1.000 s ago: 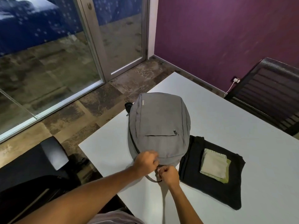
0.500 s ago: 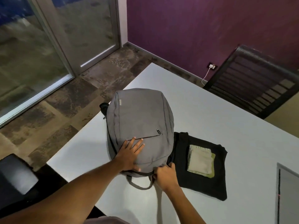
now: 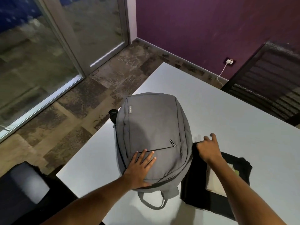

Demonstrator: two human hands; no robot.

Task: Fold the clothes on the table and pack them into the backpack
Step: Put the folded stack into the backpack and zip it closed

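A grey backpack (image 3: pixel 154 127) lies front-up on the white table (image 3: pixel 227 111), its carry handle toward me. My left hand (image 3: pixel 139 169) presses flat on its lower front, fingers straight and reaching the pocket zip. My right hand (image 3: pixel 208 148) is at the backpack's right edge and pinches at the main zipper line; the pull itself is hidden. A dark gap shows along the zipper near the handle. Just right of the bag lies a folded black garment (image 3: pixel 194 192) with a smaller pale folded garment (image 3: pixel 215 181) on top, partly covered by my right forearm.
A black mesh chair (image 3: pixel 272 88) stands at the table's far right side. A dark chair (image 3: pixel 24 189) sits off the near left corner. A white charger cable (image 3: pixel 222 72) hangs from the purple wall's socket. Glass doors (image 3: pixel 48 46) are on the left.
My right hand has travelled from beside the carry handle up along the backpack's right edge. My left hand stays flat on the bag's front. The camera has moved closer.
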